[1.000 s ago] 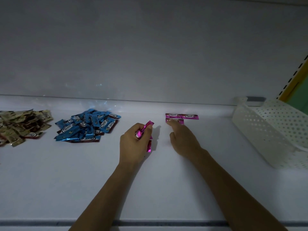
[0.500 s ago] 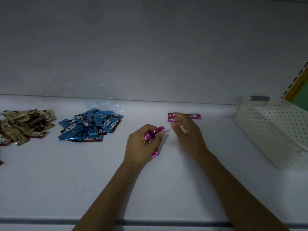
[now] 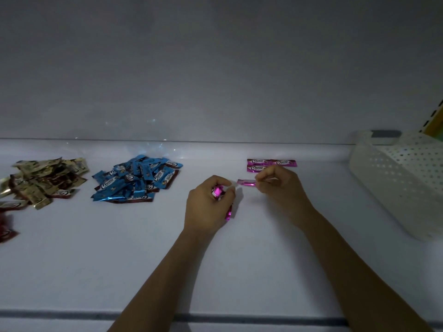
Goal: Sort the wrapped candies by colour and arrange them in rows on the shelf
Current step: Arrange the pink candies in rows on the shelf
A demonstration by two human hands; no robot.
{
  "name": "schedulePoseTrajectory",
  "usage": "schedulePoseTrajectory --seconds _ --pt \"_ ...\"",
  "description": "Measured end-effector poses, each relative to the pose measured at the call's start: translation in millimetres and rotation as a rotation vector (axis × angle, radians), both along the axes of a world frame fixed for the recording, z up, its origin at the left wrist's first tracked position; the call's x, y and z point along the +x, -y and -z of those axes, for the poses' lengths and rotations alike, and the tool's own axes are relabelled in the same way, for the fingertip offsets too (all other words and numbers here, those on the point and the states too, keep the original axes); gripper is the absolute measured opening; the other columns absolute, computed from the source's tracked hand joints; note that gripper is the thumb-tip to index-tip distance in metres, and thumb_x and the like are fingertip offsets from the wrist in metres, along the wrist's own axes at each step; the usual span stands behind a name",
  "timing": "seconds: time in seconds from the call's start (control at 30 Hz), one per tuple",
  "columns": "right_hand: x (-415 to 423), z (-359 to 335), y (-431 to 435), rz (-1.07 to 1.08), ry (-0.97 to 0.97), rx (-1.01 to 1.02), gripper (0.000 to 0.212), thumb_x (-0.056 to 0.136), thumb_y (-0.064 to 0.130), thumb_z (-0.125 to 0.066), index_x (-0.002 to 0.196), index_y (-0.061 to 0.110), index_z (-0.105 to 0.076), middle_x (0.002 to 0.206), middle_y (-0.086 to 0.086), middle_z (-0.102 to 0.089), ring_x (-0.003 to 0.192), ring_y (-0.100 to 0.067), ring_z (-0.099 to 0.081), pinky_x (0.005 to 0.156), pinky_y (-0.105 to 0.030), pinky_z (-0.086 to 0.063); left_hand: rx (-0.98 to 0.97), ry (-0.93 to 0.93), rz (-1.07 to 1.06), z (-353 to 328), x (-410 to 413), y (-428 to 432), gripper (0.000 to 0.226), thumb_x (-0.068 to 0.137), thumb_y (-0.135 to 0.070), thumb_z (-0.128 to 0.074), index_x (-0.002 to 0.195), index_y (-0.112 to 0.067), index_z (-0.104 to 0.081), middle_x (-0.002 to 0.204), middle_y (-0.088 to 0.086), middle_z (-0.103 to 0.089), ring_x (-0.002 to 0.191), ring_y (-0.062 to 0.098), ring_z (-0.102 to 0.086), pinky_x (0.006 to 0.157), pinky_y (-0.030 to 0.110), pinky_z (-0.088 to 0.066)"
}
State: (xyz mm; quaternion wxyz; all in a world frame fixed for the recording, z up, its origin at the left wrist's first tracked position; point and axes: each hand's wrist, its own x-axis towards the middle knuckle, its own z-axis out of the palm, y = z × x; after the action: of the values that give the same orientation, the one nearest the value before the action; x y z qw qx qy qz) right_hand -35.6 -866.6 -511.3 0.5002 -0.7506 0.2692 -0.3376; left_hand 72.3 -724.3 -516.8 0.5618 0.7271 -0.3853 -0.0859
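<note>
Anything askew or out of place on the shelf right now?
Yes: the blue candies and gold candies lie in loose heaps, wrappers overlapping at all angles. Only the three pink candies near the back sit in straight rows.

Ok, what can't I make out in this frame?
Head view only.
Count of pink candies in the left hand: its grip covers them.
Gold pile and red candies: cut by the left edge.
White basket contents: wall hides them, right edge cuts it.
Lower laid candy: right hand overlaps it.

Right hand (image 3: 279,185) pinches one pink candy (image 3: 246,183) — left hand (image 3: 207,207) grips several.
</note>
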Motion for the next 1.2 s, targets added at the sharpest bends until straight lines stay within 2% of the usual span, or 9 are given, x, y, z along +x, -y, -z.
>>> schedulePoseTrajectory --seconds 0.1,0.3,0.47,0.53,0.63,0.73,0.83,0.93,1.2 --pt "0 5 1 -0.008 -0.134 -0.161 0.032 0.075 -0.013 -0.056 0.081 0.017 -0.063 0.087 0.004 -0.066 0.079 -0.005 -0.06 0.07 -0.013 -0.043 -0.017 -0.013 -0.027 -2 0 0 0.01 0.092 -0.016 -0.062 0.087 -0.026 -0.062 0.079 -0.027 -0.057 0.072 -0.022 -0.054 0.062 -0.001 -0.041" --pt "-3 5 -2 0.168 -0.091 -0.433 0.029 0.083 -0.01 -0.047 0.083 0.011 -0.066 0.085 0.007 -0.068 0.081 -0.007 -0.063 0.071 -0.003 -0.04 -0.029 0.0 -0.02 1 1 -1 0.004 0.092 -0.02 -0.062 0.09 -0.022 -0.064 0.084 -0.024 -0.06 0.078 -0.022 -0.055 0.064 -0.002 -0.041" --pt "-2 5 -8 0.034 -0.269 -0.72 0.028 0.079 0.015 -0.044 0.082 0.019 -0.072 0.075 0.003 -0.073 0.067 -0.018 -0.068 0.072 -0.03 -0.053 -0.027 -0.001 -0.043 -4 -3 -5 0.007 0.09 -0.018 -0.063 0.085 -0.021 -0.067 0.077 -0.019 -0.064 0.073 -0.013 -0.059 0.063 0.002 -0.041" --pt "-5 5 -2 0.085 -0.318 -0.819 0.028 0.077 0.013 -0.045 0.077 0.016 -0.073 0.067 0.0 -0.071 0.057 -0.023 -0.063 0.073 -0.037 -0.052 -0.028 -0.016 -0.038 -4 -3 -4 0.006 0.091 -0.018 -0.063 0.086 -0.02 -0.067 0.076 -0.018 -0.064 0.071 -0.011 -0.059 0.062 0.003 -0.041" --pt "-18 8 25 0.273 -0.47 -0.794 0.021 0.085 0.007 -0.049 0.079 0.011 -0.069 0.07 -0.009 -0.07 0.062 -0.032 -0.06 0.095 -0.045 -0.044 -0.047 -0.03 -0.025 -1 -1 -3 0.01 0.091 -0.019 -0.064 0.083 -0.025 -0.065 0.076 -0.017 -0.065 0.072 -0.012 -0.06 0.062 0.003 -0.043" --pt "-31 9 44 0.357 -0.574 -0.657 0.022 0.09 0.007 -0.047 0.096 0.015 -0.067 0.091 -0.006 -0.072 0.088 -0.029 -0.063 0.115 -0.037 -0.018 -0.038 -0.027 -0.034 1 0 -1 0.009 0.091 -0.02 -0.063 0.085 -0.025 -0.067 0.077 -0.015 -0.067 0.072 -0.01 -0.061 0.062 0.003 -0.043" --pt "-31 10 43 0.42 -0.622 -0.693 0.03 0.09 0.01 -0.047 0.11 0.024 -0.064 0.102 -0.003 -0.069 0.103 -0.023 -0.06 0.106 -0.035 -0.022 -0.047 -0.026 -0.039 1 -2 -1 0.009 0.091 -0.018 -0.063 0.087 -0.023 -0.068 0.079 -0.016 -0.067 0.073 -0.009 -0.061 0.062 0.003 -0.042" --pt "-28 11 40 0.418 -0.665 -0.726 0.03 0.09 0.015 -0.047 0.113 0.027 -0.062 0.1 -0.005 -0.067 0.1 -0.025 -0.059 0.093 -0.034 -0.029 -0.05 -0.014 -0.031 -1 -3 -2 0.009 0.091 -0.017 -0.063 0.087 -0.023 -0.068 0.08 -0.017 -0.067 0.074 -0.009 -0.061 0.062 0.002 -0.041" --pt "-23 20 45 0.322 -0.617 -0.642 0.041 0.088 0.009 -0.047 0.125 0.023 -0.056 0.116 -0.007 -0.063 0.112 -0.026 -0.054 0.093 -0.034 -0.035 -0.058 -0.024 -0.007 -2 -4 -4 0.014 0.091 -0.018 -0.064 0.082 -0.028 -0.065 0.074 -0.014 -0.067 0.072 -0.008 -0.062 0.061 0.003 -0.042"
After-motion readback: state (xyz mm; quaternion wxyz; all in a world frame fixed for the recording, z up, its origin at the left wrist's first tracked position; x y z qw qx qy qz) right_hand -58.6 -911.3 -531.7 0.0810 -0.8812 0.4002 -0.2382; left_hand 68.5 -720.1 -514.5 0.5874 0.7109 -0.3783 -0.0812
